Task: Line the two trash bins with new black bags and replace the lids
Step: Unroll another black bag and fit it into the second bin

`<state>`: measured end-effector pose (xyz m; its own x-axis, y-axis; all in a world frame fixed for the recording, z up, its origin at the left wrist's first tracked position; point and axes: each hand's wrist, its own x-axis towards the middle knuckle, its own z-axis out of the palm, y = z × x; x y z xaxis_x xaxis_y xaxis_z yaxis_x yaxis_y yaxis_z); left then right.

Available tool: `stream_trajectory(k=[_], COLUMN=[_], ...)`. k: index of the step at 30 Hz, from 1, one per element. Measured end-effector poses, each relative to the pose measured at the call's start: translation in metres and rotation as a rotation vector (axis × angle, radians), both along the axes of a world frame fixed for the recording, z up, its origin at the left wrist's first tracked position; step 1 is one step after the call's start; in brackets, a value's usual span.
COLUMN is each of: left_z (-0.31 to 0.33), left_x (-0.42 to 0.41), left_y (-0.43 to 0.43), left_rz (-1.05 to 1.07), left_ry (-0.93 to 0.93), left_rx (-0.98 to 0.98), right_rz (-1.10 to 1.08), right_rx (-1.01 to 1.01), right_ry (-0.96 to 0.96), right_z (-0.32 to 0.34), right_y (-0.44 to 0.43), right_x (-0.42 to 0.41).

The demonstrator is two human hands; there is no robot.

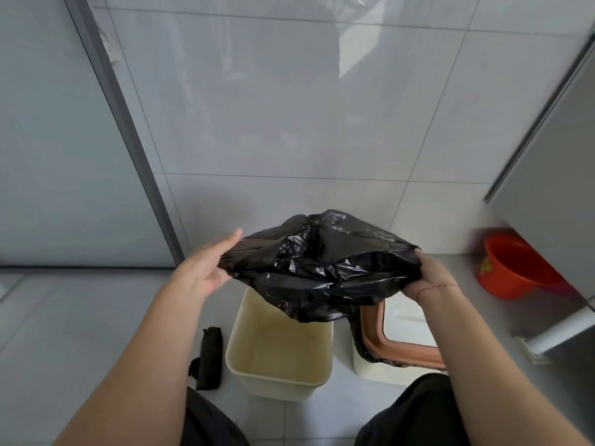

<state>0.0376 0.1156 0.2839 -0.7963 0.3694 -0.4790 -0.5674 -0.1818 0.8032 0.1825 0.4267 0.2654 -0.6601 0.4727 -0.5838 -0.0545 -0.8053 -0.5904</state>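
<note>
I hold a crumpled black bag (322, 265) spread between both hands, above the bins. My left hand (209, 265) grips its left edge, and my right hand (431, 275) grips its right edge. Below stands a cream bin (280, 371) with no lid and a bare inside. To its right is a second cream bin (376, 368) with black bag film folded over its rim and a brown-framed lid (402, 346) on top. A roll of black bags (211, 358) lies on the floor left of the open bin.
A red plastic basin (515, 268) sits on the floor at the right, under a grey appliance (553, 175). A tiled wall rises behind the bins. A glass door with a grey frame (128, 149) stands at the left. My dark trouser knees show at the bottom.
</note>
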Motion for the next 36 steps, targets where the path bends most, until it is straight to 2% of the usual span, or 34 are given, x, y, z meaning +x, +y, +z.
stream_trajectory(k=[1,3,4,6,8,9,10,12,14,16,18,21,24,27,28,29,31,32,33,36], left_z=[-0.001,-0.007,-0.012,-0.020,-0.022,-0.022,-0.020,-0.015,-0.008,-0.002,0.000,-0.016,-0.033,-0.037,-0.035,-0.031,-0.017,-0.013,-0.009,-0.002], left_x=[0.000,0.008,0.011,0.010,0.000,-0.004,-0.006,-0.004,0.007,0.017,0.029,0.048,0.049,0.047,0.046,0.044,0.040,0.035,0.029,0.018], left_y=[-0.001,0.002,0.004,0.007,-0.001,-0.007,-0.012,-0.012,-0.004,0.009,0.024,0.051,0.064,0.065,0.065,0.064,0.061,0.058,0.055,0.041], left_rz=[-0.145,-0.404,-0.435,-0.213,0.190,0.290,0.294,0.031,-0.245,-0.293,-0.306,-0.567,-0.645,-0.688,-0.629,-0.514,-0.234,-0.113,-0.021,0.114], left_ry=[0.116,0.353,0.442,0.490,0.322,0.243,0.203,0.323,0.576,0.848,1.061,1.100,1.071,1.005,0.937,0.845,0.617,0.513,0.432,0.276], left_rx=[-0.088,-0.440,-0.628,-0.821,-0.709,-0.626,-0.566,-0.574,-0.653,-0.790,-0.843,-0.885,-0.986,-0.846,-0.773,-0.681,-0.466,-0.378,-0.317,-0.217], right_rz=[-0.002,0.023,0.036,-0.004,-0.108,-0.129,-0.115,-0.003,0.159,0.287,0.385,0.558,0.651,0.568,0.537,0.525,0.581,0.627,0.654,0.534], right_rx=[0.026,0.134,0.198,0.339,0.505,0.595,0.679,0.790,0.843,0.891,0.934,0.856,0.753,0.672,0.755,0.945,1.490,1.677,1.757,1.726], right_ry=[0.005,0.016,0.029,0.052,0.041,0.029,0.019,0.019,0.046,0.098,0.155,0.287,0.403,0.439,0.381,0.247,-0.205,-0.397,-0.535,-0.737], right_z=[0.000,0.000,0.000,0.000,0.002,0.003,0.004,0.005,0.008,0.012,0.015,0.020,0.027,0.030,0.030,0.030,0.021,0.016,0.011,0.002], right_y=[0.004,0.010,0.012,0.017,0.022,0.022,0.020,0.014,0.000,-0.017,-0.036,-0.062,-0.077,-0.071,-0.064,-0.057,-0.040,-0.035,-0.033,-0.031], right_x=[0.001,0.004,0.006,0.010,0.014,0.016,0.017,0.015,0.011,0.006,0.000,-0.004,-0.005,-0.005,-0.003,-0.002,-0.001,-0.001,-0.001,-0.002])
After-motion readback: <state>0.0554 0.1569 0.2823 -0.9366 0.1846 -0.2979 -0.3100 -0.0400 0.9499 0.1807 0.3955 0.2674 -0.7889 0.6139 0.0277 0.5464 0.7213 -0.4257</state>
